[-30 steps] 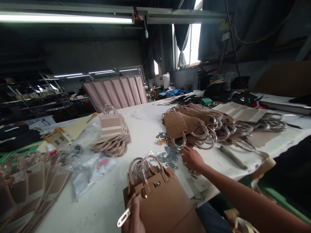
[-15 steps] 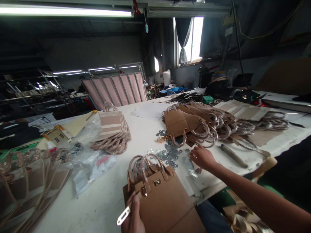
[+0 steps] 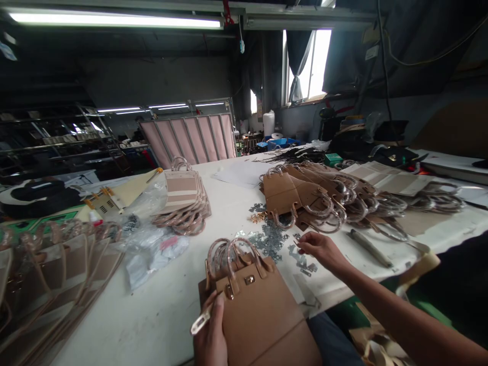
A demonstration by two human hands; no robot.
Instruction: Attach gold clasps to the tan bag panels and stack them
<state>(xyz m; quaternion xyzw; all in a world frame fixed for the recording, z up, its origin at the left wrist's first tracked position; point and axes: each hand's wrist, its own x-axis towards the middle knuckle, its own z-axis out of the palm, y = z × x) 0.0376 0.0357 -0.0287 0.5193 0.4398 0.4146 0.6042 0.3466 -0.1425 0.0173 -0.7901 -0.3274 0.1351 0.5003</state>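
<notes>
My left hand [image 3: 214, 325] grips the left edge of a brown handbag panel [image 3: 267, 310] with clear-wrapped top handles, two shiny metal fittings and a horizontal crease. A slotted gold-coloured metal strip [image 3: 200, 323] sticks out to the left from the same hand. More wrapped handles show behind this panel. My right hand [image 3: 320, 250] hovers at the near side of scattered small grey metal plates [image 3: 271, 241], its thumb and fingers pinched together. What lies between those fingertips, if anything, is too small to make out. Small gold fittings [image 3: 258, 217] lie beside the plates.
Brown panels with wrapped handles [image 3: 280, 193] are heaped at the right. A striped stack [image 3: 183, 185] stands at the centre-left, beyond plastic bags [image 3: 152, 254]. More panels [image 3: 72, 274] spread at the left. A grey bar [image 3: 369, 248] lies near the table's right edge.
The view has shifted slightly, moving the scene rightward. My right hand has moved a little left over the metal plates. My left hand still grips the panel and strip.
</notes>
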